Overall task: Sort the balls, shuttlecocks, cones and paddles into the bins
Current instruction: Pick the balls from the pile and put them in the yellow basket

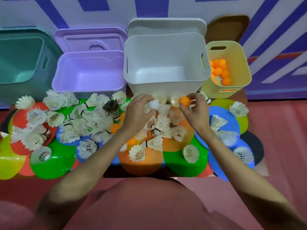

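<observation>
pinching a small white plastic ball (154, 104) between the curled fingers and thumb of the left hand (138, 112), just above the heap and close in front of the white bin. gripping a small orange plastic ball (184, 101) in the fingertips of the right hand (195, 110), thumb below, fingers curled over the top, level with the white ball and just right of it. spread beneath both hands: a dense scatter of white feathered shuttlecocks (93, 113), one dark-feathered shuttlecock (111, 105) among them, lying over flat round disc cones in green (54, 161), orange (142, 161), blue (222, 120), red (21, 117) and yellow-green (8, 161), with a few more orange balls (116, 127) half buried in the pile. standing in a row behind the heap, from left to right: a teal plastic bin (21, 63), a lilac plastic bin (89, 72) with its lilac lid (91, 39) propped behind, a tall white plastic bin (164, 60) with a white lid (166, 26) behind it, and a small pale yellow plastic bin (235, 67) holding a cluster of orange balls (221, 72) and at least one white one. resting on a reddish floor (279, 130), against a white wall with blue stripes (116, 12).
</observation>
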Tool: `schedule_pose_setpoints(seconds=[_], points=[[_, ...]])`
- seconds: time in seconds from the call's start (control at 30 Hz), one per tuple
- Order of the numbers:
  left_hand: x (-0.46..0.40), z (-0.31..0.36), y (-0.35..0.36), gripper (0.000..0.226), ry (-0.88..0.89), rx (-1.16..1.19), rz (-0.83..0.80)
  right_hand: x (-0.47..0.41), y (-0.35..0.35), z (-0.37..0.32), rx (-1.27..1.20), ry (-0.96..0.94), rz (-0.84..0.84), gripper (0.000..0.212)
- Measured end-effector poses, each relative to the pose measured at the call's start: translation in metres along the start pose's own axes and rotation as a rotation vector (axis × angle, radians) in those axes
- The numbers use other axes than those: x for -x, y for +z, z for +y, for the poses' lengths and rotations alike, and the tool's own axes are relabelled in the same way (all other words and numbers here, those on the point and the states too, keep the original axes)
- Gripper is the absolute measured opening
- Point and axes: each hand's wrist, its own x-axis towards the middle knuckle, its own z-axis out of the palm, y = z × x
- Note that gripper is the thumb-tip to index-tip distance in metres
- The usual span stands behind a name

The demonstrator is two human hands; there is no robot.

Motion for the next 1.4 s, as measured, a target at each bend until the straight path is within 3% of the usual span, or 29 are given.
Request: schedule_pose_setpoints(seconds=[0.17, 0.4, 0.6, 0.7, 0.93, 1.17, 1.4], points=[[-0.053, 0.066, 0.053, 0.031, 0.149, 0.083, -0.063, -0.034, -0.06, 0.051, 0.007, 0.068, 0.093, 0.036], [-0.149, 0.148, 0.125, 0.03, 0.208, 0.126, -0.085, -0.104, -0.117, 0.075, 0.126, 0.063, 0.22, 0.037], [-0.17, 0.16, 0.156, 0.041, 0.161, 0.092, -0.117, -0.124, -0.126, 0.087, 0.201, 0.07, 0.231, 0.041], [-0.16, 0.15, 0.147, 0.034, 0.19, 0.104, -0.082, -0.115, -0.124, 0.09, 0.19, 0.025, 0.217, 0.034], [-0.08, 0.098, 0.09, 0.026, 0.102, 0.188, 0.058, -0.053, -0.094, 0.065, 0.134, -0.117, 0.025, 0.028], [0.018, 0.029, 0.034, 0.025, -0.079, 0.104, 0.061, 0.001, -0.018, 0.014, 0.126, -0.319, -0.321, 0.032], [0.073, -0.047, -0.037, 0.026, -0.316, 0.012, 0.139, 0.036, 0.04, -0.042, 0.129, -0.439, -0.528, 0.038]])
